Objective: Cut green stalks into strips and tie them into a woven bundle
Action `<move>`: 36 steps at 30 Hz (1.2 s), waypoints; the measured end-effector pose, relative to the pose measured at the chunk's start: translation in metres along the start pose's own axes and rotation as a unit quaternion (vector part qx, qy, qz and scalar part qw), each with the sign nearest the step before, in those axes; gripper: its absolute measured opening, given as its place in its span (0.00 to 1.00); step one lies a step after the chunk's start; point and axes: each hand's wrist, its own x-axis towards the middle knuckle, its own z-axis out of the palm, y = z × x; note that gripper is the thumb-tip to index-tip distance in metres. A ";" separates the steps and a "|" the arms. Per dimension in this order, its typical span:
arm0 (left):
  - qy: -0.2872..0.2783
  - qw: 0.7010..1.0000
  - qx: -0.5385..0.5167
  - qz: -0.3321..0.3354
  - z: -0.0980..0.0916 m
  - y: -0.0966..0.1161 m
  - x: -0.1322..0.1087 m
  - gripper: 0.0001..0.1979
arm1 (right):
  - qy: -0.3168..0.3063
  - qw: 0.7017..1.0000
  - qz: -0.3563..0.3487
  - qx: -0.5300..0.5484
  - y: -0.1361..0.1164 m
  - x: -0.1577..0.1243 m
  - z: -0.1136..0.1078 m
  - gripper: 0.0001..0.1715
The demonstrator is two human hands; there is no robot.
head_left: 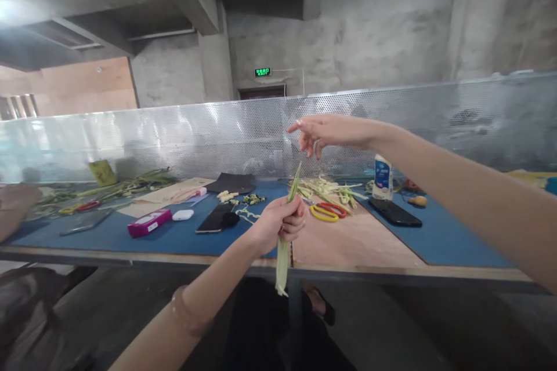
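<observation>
As EXIT (262, 72) glows, leaf (282, 264) in left grip (282, 219)

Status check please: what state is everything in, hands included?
Green strip: gripped, roughly upright
Left hand: closed around the green strip
Right hand: raised, open, empty
Scissors: lying unheld, open or shut unclear
Scraps: heaped loose
Bottle: upright, top hidden
Phone by bottle: lying flat, dark
Purple box: lying flat
White case: looks shut
Exit sign: lit

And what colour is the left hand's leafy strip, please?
The leafy strip is pale green; head view.
</observation>
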 end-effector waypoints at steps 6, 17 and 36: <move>-0.015 0.997 -0.076 0.029 -0.002 0.000 0.000 0.14 | -0.113 0.990 0.001 0.080 0.031 -0.014 0.033 0.17; -0.069 0.980 -0.183 -0.027 -0.004 0.000 0.006 0.15 | -0.137 0.963 0.003 0.230 0.031 -0.011 0.056 0.15; 0.049 0.995 -0.027 0.087 -0.022 -0.008 0.019 0.09 | 0.000 0.986 0.027 0.162 0.049 -0.008 0.055 0.11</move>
